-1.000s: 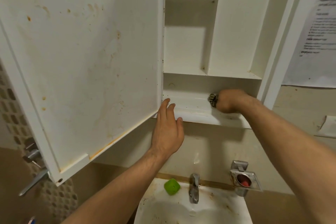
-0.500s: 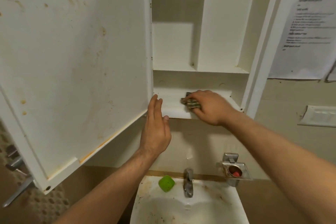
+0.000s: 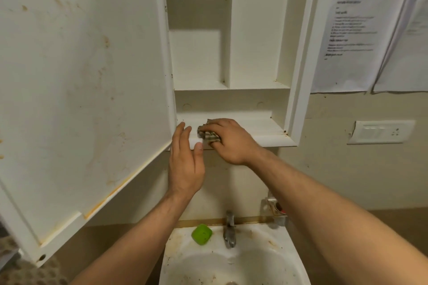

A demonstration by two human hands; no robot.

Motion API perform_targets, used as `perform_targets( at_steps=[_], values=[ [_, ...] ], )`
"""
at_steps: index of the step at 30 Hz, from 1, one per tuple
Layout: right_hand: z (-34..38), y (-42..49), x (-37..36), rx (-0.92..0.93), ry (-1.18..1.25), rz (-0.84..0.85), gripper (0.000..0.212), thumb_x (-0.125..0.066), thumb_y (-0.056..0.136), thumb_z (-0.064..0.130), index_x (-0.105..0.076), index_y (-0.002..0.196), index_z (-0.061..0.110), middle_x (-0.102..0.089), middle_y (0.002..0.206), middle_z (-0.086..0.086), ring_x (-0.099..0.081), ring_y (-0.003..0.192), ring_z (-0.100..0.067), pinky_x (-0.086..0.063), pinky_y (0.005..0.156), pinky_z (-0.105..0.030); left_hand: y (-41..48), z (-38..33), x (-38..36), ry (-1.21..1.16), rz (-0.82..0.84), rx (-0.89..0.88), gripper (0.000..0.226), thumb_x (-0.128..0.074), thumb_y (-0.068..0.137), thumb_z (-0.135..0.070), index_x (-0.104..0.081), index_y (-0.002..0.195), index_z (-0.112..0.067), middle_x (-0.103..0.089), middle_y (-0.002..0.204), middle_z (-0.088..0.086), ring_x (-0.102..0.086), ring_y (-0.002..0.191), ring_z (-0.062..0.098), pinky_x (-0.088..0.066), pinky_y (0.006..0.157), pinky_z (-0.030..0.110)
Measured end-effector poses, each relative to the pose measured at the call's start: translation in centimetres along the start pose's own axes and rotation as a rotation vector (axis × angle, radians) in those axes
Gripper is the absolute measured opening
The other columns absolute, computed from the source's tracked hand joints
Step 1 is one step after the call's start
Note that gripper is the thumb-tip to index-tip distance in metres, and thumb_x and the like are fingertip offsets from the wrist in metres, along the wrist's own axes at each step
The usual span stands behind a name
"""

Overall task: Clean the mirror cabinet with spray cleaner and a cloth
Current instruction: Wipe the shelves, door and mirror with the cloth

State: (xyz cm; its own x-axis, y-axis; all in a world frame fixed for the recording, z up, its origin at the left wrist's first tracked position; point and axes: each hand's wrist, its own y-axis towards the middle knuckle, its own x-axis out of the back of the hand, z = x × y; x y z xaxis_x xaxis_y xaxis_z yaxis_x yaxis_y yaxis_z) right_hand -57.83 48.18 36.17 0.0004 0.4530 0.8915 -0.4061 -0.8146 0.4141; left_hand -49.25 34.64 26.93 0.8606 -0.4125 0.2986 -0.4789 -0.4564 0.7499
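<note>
Cloth on the bottom shelf's left end, right hand over it.

The right hand (image 3: 228,140) presses a bunched cloth (image 3: 208,136) flat against the bottom shelf (image 3: 266,126) of the mirror cabinet (image 3: 298,58); the shelf's long axis runs nine to three o'clock, bare toward three; the left hand (image 3: 186,164), fingers loosely spread and gripping nothing, rests at the shelf's front lip, at nine o'clock of the cloth, beside the open door (image 3: 81,88); no spray cleaner shows.

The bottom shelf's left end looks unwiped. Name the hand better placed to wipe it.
Right. The right hand already presses the cloth on the bottom shelf, close to that end. The left hand is empty, resting at the shelf's front edge beside the door.
</note>
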Motion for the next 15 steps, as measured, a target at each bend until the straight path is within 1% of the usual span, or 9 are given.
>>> perform_targets(
  at_steps=[2,4,5,6,8,9,11,13,15],
  values=[
    [-1.9,-2.2,1.5,0.037,0.002,0.021,0.046,-0.054,0.097,0.025,-0.061,0.142,0.025,-0.054,0.151,-0.001,-0.039,0.145,-0.020,-0.027,0.121,-0.039,0.0,0.5,0.4,0.013,0.013,-0.006,0.052,-0.031,0.108,-0.047,-0.036,0.154,-0.021,-0.029,0.165,-0.009,-0.038,0.148,0.014,-0.043,0.115,0.047],
    [-4.7,-4.3,3.4,-0.018,-0.106,0.026,0.047,-0.056,0.096,0.025,-0.060,0.143,0.030,-0.054,0.151,0.003,-0.041,0.145,-0.019,-0.030,0.119,-0.046,0.1,0.7,0.6,0.023,0.019,0.000,0.054,-0.030,0.107,-0.048,-0.039,0.153,-0.021,-0.029,0.163,-0.019,-0.031,0.145,-0.005,-0.040,0.116,0.036],
    [-6.0,-5.2,4.1,-0.073,-0.166,0.014,0.048,-0.057,0.095,0.024,-0.058,0.143,0.033,-0.055,0.150,0.004,-0.043,0.143,-0.019,-0.032,0.118,-0.047,0.1,0.6,0.7,0.019,0.025,0.004,0.054,-0.029,0.107,-0.048,-0.042,0.152,-0.020,-0.030,0.162,-0.019,-0.029,0.143,-0.011,-0.038,0.114,0.032],
    [-6.7,-5.9,4.5,-0.133,-0.228,-0.013,0.049,-0.057,0.094,0.024,-0.057,0.143,0.033,-0.057,0.148,0.004,-0.046,0.141,-0.020,-0.035,0.117,-0.045,0.1,0.5,0.8,0.009,0.026,0.011,0.052,-0.029,0.108,-0.047,-0.044,0.150,-0.020,-0.031,0.162,-0.017,-0.030,0.143,-0.010,-0.037,0.113,0.029],
    [-6.5,-6.7,3.8,-0.290,-0.364,-0.099,0.052,-0.056,0.092,0.024,-0.055,0.144,0.029,-0.058,0.146,0.000,-0.046,0.139,-0.024,-0.039,0.115,-0.041,0.1,0.2,1.0,-0.009,0.037,0.021,0.050,-0.030,0.108,-0.043,-0.047,0.148,-0.018,-0.034,0.162,-0.012,-0.036,0.144,0.001,-0.037,0.113,0.028],
    [-5.6,-6.7,2.9,-0.370,-0.417,-0.137,0.053,-0.055,0.092,0.022,-0.054,0.145,0.024,-0.057,0.147,-0.004,-0.043,0.142,-0.027,-0.038,0.116,-0.041,0.1,-0.1,1.1,-0.015,0.039,0.030,0.050,-0.030,0.108,-0.043,-0.048,0.147,-0.018,-0.035,0.162,-0.010,-0.037,0.144,0.003,-0.036,0.113,0.027],
    [-3.0,-6.0,0.8,-0.483,-0.450,-0.166,0.056,-0.053,0.092,0.022,-0.049,0.148,0.016,-0.050,0.151,-0.012,-0.035,0.146,-0.033,-0.031,0.121,-0.044,0.2,-0.4,1.3,-0.043,0.028,0.049,0.051,-0.031,0.107,-0.043,-0.048,0.148,-0.017,-0.038,0.160,-0.011,-0.038,0.141,0.000,-0.038,0.113,0.026],
    [-0.2,-4.3,-0.6,-0.470,-0.431,-0.139,0.060,-0.054,0.090,0.024,-0.045,0.150,0.015,-0.046,0.154,-0.014,-0.032,0.147,-0.034,-0.025,0.124,-0.044,0.3,-0.7,1.5,-0.085,0.011,0.062,0.052,-0.032,0.107,-0.042,-0.044,0.151,-0.016,-0.041,0.157,-0.012,-0.042,0.140,0.003,-0.042,0.114,0.032],
    [2.2,-2.3,-1.4,-0.380,-0.395,-0.105,0.059,-0.056,0.089,0.023,-0.047,0.148,0.015,-0.049,0.151,-0.014,-0.037,0.143,-0.034,-0.028,0.122,-0.044,0.0,-0.9,1.7,-0.118,0.013,0.052,0.053,-0.032,0.107,-0.043,-0.040,0.154,-0.018,-0.041,0.158,-0.011,-0.043,0.142,0.008,-0.043,0.115,0.037]
  ],
)
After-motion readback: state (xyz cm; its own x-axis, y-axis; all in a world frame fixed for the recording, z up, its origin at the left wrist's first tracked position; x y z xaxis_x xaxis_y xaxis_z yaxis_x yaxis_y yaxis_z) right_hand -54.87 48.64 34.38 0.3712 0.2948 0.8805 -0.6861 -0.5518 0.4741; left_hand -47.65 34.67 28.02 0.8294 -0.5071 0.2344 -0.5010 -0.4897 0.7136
